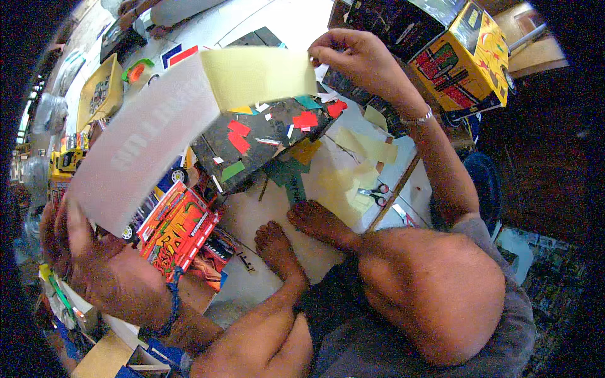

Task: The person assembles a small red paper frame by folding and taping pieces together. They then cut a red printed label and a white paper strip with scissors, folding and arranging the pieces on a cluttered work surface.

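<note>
A long strip of whitish, see-through sheet [148, 135] with faint pale lettering stretches from my left hand [104, 268] up to the far middle. There it meets a pale yellow strip of paper [265, 79] at a fold or seam; I cannot tell whether the two are one piece. My left hand is closed on the sheet's near-left end, thumb in front. My right hand [356, 57] pinches the yellow strip's right end between thumb and fingertips. Below the strip lies a dark board [236, 151] strewn with red, green and white cuttings, such as a red scrap [239, 142].
A red decorated toy truck body [179, 230] stands near my left wrist. Scissors [377, 194] and yellow paper scraps [359, 148] lie right of my feet. A yellow decorated toy truck [466, 57] is at far right, a yellow tray [101, 91] at far left. Another person's arm [142, 9] shows beyond.
</note>
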Motion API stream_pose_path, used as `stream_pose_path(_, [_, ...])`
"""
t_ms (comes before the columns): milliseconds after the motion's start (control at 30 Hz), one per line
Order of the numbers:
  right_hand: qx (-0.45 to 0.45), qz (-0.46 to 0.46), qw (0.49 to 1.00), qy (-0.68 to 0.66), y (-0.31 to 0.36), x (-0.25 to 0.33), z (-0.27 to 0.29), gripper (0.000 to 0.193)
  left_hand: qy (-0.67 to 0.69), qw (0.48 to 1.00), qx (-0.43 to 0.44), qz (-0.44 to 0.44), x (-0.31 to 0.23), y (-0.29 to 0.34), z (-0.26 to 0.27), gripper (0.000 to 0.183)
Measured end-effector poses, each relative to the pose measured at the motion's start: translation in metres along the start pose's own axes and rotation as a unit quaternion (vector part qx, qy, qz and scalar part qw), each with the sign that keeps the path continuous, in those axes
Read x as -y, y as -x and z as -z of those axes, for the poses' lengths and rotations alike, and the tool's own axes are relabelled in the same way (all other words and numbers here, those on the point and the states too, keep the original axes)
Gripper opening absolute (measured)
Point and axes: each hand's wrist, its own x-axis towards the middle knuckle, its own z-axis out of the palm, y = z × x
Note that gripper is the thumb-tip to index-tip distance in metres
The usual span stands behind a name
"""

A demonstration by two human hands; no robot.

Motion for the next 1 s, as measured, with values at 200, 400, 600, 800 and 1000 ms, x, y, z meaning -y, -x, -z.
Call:
stream_pose_path(200, [0.016,-0.075,0.991,0.109,-0.015,-0.051,0.005,0.028,0.034,0.980,-0.080,0.179,0.021,0.008,0.028,0.028])
stream_pose_path(400, [-0.002,-0.100,0.993,0.067,-0.002,-0.064,-0.002,0.029,-0.152,0.984,-0.077,0.054,0.014,0.001,0.038,0.024])
stream_pose_path(600, [0.025,-0.121,0.989,-0.084,0.015,-0.001,-0.006,0.041,0.121,0.984,-0.091,0.096,-0.041,0.011,-0.014,0.016])
stream_pose_path(800, [0.215,-0.135,0.918,-0.305,0.037,0.073,0.009,0.045,0.291,0.952,0.017,-0.094,-0.081,0.007,-0.043,0.025])
stream_pose_path(1000, [0.230,-0.149,0.918,-0.288,0.049,0.082,0.018,0.053,0.292,0.938,0.117,-0.146,-0.114,0.009,-0.036,0.029])
